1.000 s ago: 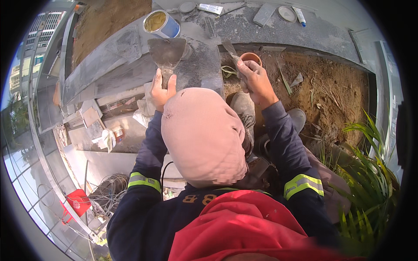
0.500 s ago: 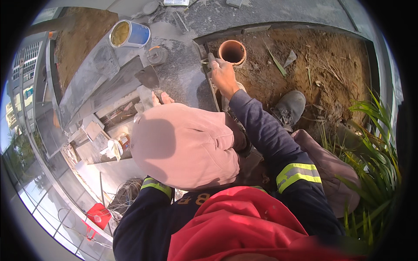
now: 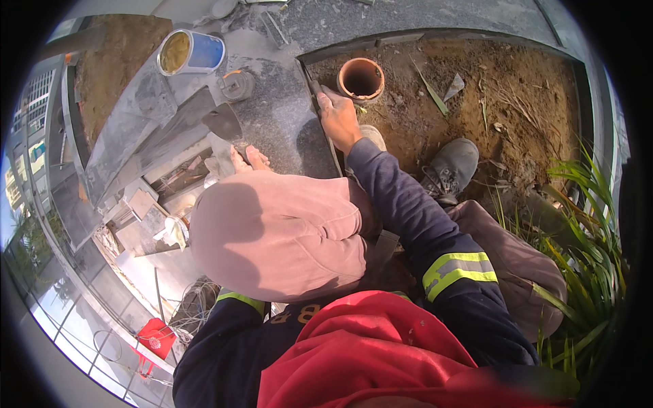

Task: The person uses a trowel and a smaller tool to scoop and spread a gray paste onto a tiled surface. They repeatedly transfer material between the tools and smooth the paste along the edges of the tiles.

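Beyond my left knee, the curled fingers of my left hand [image 3: 250,159] show in part, and the knee hides the rest. A dark grey blade like a trowel's [image 3: 224,124] projects just past them; its handle is out of sight. My right hand [image 3: 340,121] is closed at the thin edging [image 3: 330,151] of the soil bed, just left of an upright orange-brown pipe [image 3: 361,79]. A slim grey tip [image 3: 315,87] sticks out ahead of these fingers, too small to identify.
A blue-and-white bucket [image 3: 207,53] lies tilted at the far left, near a round grey container [image 3: 237,86]. Stone offcuts [image 3: 144,204] and a red object [image 3: 156,338] are at left. My shoe [image 3: 454,168] stands on soil [image 3: 503,109]; leafy plants [image 3: 585,265] grow at right.
My right hand has moved left, away from the pipe and closer against the edging. My left hand has shifted slightly toward me. The whole view has moved a little.
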{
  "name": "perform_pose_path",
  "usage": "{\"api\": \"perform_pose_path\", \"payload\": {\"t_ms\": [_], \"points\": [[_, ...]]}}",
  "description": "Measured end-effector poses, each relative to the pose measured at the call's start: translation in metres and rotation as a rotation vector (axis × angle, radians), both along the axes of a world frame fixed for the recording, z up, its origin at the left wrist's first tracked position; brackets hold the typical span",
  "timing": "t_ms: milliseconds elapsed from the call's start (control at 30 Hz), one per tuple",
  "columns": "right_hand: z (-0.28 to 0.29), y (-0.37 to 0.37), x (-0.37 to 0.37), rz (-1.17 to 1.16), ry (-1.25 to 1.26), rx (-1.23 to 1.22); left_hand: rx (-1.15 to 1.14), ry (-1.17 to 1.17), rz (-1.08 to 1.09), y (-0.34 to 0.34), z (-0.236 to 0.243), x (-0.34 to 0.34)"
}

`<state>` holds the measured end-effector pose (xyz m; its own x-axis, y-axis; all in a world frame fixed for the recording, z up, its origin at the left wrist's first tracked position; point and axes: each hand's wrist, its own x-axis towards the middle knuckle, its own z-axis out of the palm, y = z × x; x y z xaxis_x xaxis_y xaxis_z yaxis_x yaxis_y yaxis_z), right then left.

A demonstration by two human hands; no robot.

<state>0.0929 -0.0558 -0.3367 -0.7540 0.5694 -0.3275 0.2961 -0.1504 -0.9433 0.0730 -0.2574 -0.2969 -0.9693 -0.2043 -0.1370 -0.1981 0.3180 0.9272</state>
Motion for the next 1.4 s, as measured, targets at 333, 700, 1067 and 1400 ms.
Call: {"api": "perform_pose_path", "payload": {"t_ms": [333, 700, 1067, 1400], "points": [[0.047, 0.029, -0.004, 0.253, -0.087, 0.2, -0.083, 0.01, 0.001, -0.003, 0.002, 0.003], [0.059, 0.007, -0.008, 0.042, -0.29, 0.324, -0.134, 0.066, -0.079, -0.001, 0.006, 0.001], [0.045, 0.011, -0.008, 0.075, -0.337, 0.316, -0.087, 0.141, -0.1, -0.014, -0.012, -0.002], [0.059, 0.0, 0.005, -0.039, -0.268, 0.378, -0.089, 0.12, -0.112, -0.011, -0.014, -0.001]]}}
